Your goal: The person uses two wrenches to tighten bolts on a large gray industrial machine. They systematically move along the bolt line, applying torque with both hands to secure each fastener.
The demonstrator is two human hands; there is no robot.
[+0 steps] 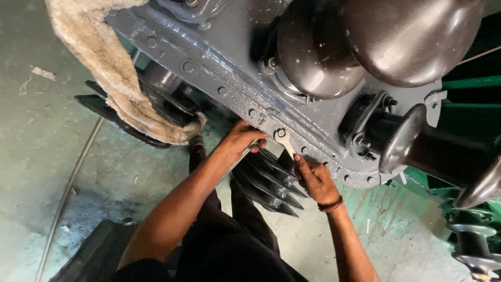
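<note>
Wrench point(285, 142) handle hidden in right hand point(314, 180)

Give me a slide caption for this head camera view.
Right hand turns a silver wrench on a flange bolt of a grey machine housing; left hand braces beside it.

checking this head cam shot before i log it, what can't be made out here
Head view only:
- Bolt under the spanner: its head covers it.
- Second tool in the left hand: fingers hide most of it.
- Right hand grip: seen from the back only.
- Grey machine casing: cut off by the top edge.
</note>
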